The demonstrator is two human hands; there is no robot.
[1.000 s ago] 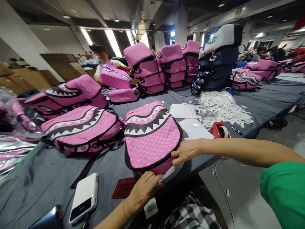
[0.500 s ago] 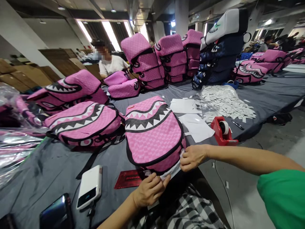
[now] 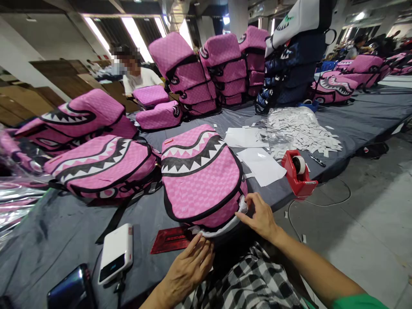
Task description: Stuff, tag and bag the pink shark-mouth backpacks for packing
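A pink backpack [image 3: 206,184] with a black-and-white shark-mouth print lies in front of me, its rounded end towards me. Along that near end runs a thin white strip [image 3: 222,230], perhaps paper or film, with crumpled ends. My left hand [image 3: 193,262] is closed at the strip's left part, fingertips on its edge, the thumb mostly hidden. At the right end, my right hand [image 3: 260,216] has thumb and forefinger apart, beside the crumpled white end. A flat dark-red piece [image 3: 170,240] lies left of the backpack's near end.
Another pink backpack [image 3: 106,167] lies to the left, with stacked bags [image 3: 193,81] behind. White sheets [image 3: 260,165], a red tape dispenser [image 3: 299,174], a pen [image 3: 317,160] and a heap of white slips [image 3: 302,128] lie right. A power bank [image 3: 117,253] and phone [image 3: 71,287] are near left. A person [image 3: 138,75] stands across the table.
My right hand has opened from a pinch on the strip and turned, its forearm now lower. My left hand has shifted slightly left and down. The view has moved a little.
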